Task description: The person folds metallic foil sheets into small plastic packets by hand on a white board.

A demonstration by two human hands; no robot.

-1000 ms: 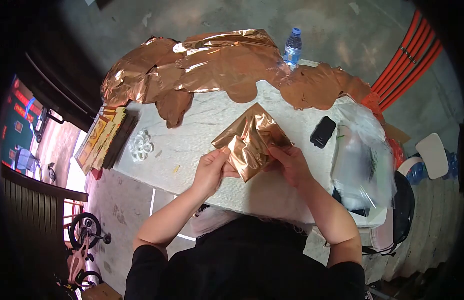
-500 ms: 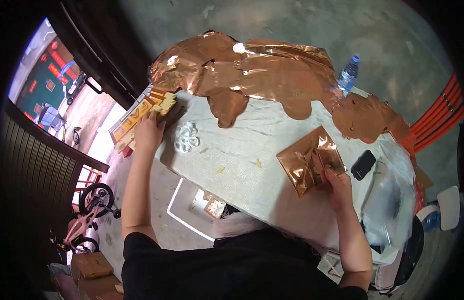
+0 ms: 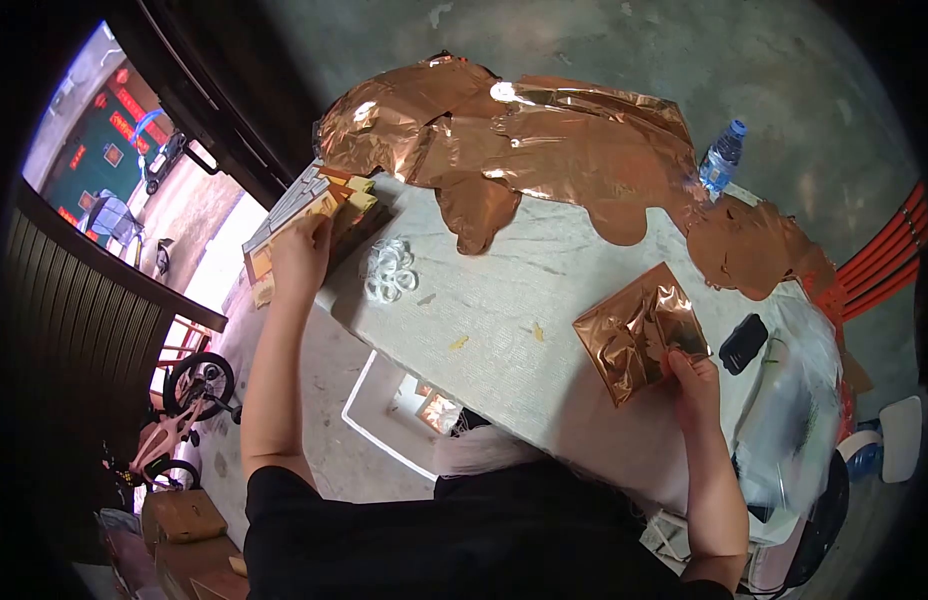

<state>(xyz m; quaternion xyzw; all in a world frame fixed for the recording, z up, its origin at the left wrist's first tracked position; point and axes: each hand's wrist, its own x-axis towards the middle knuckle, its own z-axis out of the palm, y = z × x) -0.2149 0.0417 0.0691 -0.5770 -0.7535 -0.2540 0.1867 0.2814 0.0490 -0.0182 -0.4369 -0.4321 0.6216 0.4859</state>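
My left hand (image 3: 302,258) is at the stack of printed yellow cards (image 3: 309,212) on the table's left corner, its fingers bent over the top cards; whether it grips one is hidden. In my right hand (image 3: 694,375) is the lower right edge of a square copper foil packet (image 3: 639,335), pinched between thumb and fingers above the table (image 3: 484,330). Coils of white string (image 3: 390,270) lie right of the cards. A large crumpled copper foil sheet (image 3: 574,140) covers the far side of the table.
A water bottle (image 3: 722,158) stands at the far right, beside the foil. Near the right edge are a black phone-like object (image 3: 744,343) and clear plastic bags (image 3: 794,400). Below the table's near edge is a white bin (image 3: 389,420). Small yellow scraps (image 3: 458,342) lie mid-table.
The whole view has shifted, so the table appears slightly further right. My left hand's fingers have bent more over the cards. My right hand still holds the foil packet.
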